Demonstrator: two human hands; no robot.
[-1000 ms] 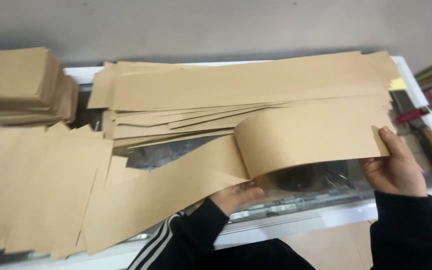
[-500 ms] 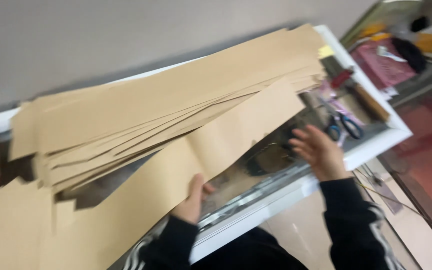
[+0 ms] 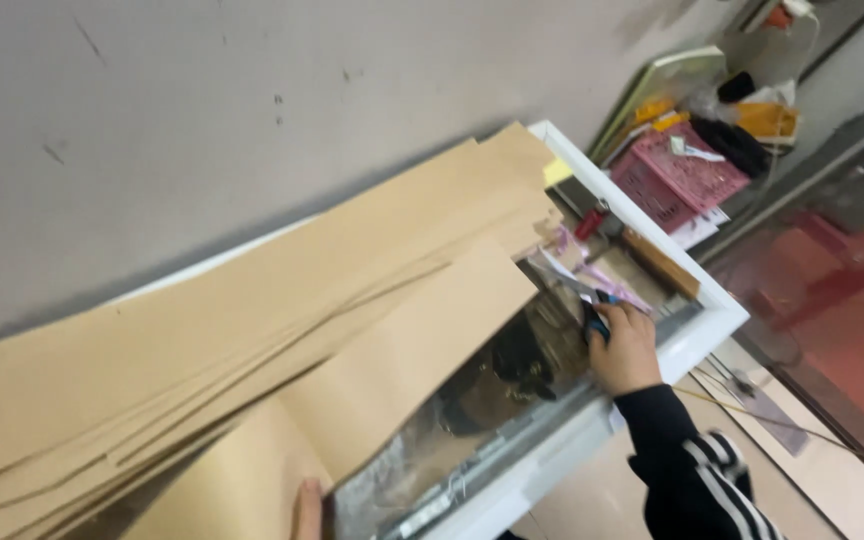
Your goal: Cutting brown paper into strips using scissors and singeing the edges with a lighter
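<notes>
The long brown paper strip [image 3: 402, 350] lies on the glass-topped counter [image 3: 712, 320], its long axis running from lower left up to the right, beside the paper stack [image 3: 252, 300]. The left hand [image 3: 308, 508] touches its lower edge, grip unclear. The right hand [image 3: 624, 345] is closed around scissors [image 3: 592, 300] at the counter's right end.

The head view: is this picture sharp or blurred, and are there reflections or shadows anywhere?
The head view is tilted and softened by motion blur; the right hand and the scissors it reaches are smeared. The glass top shows pale reflections, so what lies under it is unclear. The brown paper strips cast thin, soft shadows between layers. The left hand is cut by the bottom edge.
</notes>
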